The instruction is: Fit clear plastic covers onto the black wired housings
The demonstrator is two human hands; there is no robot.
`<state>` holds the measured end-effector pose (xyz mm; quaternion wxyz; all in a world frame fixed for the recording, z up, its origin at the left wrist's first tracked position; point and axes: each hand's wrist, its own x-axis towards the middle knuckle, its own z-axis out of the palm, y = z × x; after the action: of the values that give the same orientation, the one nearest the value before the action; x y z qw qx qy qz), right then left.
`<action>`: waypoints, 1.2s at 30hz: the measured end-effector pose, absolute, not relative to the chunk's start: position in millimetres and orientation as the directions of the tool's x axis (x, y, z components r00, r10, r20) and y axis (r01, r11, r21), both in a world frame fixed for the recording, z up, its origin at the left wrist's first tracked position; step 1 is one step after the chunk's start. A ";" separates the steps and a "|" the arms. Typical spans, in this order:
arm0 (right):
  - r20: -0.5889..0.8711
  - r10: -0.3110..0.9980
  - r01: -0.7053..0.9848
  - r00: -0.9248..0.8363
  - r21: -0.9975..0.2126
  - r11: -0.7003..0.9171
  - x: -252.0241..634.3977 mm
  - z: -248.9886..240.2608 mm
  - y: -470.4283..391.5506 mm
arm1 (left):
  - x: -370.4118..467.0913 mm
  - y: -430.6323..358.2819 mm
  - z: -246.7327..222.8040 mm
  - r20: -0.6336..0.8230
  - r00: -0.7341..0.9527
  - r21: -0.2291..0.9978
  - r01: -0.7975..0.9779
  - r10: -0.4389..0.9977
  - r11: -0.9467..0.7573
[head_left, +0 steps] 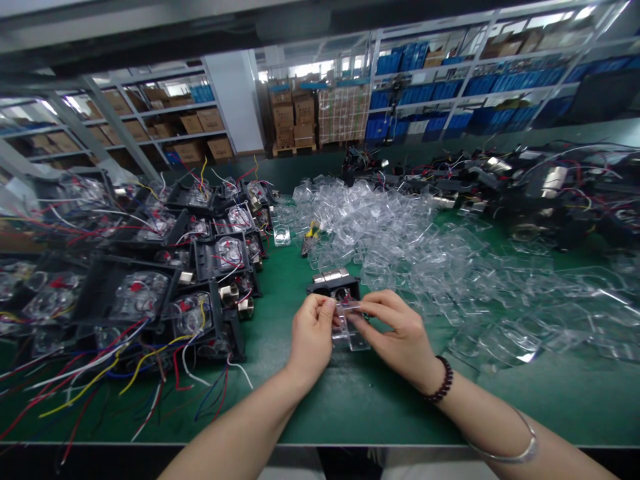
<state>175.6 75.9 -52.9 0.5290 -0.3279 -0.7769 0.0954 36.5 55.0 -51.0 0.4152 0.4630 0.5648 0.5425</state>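
The small black box point(320, 287) on the green tabletop point(300, 410) is only partly in sight from here: its near side goes out of view behind fingertips and a clear plastic piece point(358, 339). That piece sits just on the near side of the box, and being see-through, its exact outline is hard to follow; I can't tell whether it touches the box. The left hand point(313, 333) is closed, thumb and forefinger pinched on the piece, the other fingers curled out of sight. The right hand point(397, 327) grips the same piece more loosely, thumb below and fingers stretched along it, their tips overlapping the plastic. Both forearms are cut off below.

A metal fitting point(331, 275) shows on the far side of the box. Beyond the box and spreading to its right lies a heap of clear plastic parts point(380, 220), so tangled with glare that single parts blur together. A small yellow thing point(311, 231) lies beyond the box, near the heap's edge, too little to name. Left of the box, black housings point(197, 257) crowd together with loose coloured wires point(165, 347), some cut off at the side. Far to the right of the box, a dark jumble of parts point(530, 200) is smeared and hard to read.
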 end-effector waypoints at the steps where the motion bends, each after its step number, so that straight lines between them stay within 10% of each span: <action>1: 0.758 0.608 0.409 -0.236 -0.490 0.770 175.9 -53.4 75.8 | 36.9 54.5 -50.9 0.032 -0.206 0.995 0.099 0.978 -0.012; 36: 0.670 0.732 0.358 -0.126 -0.657 0.663 176.2 -52.8 68.6 | 35.5 51.0 -49.3 0.179 -0.103 0.983 0.069 0.978 -0.173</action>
<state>176.2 68.6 -52.8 0.5457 -0.3728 -0.7307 0.1712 35.5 51.0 -49.3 0.4106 0.5291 0.4951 0.5535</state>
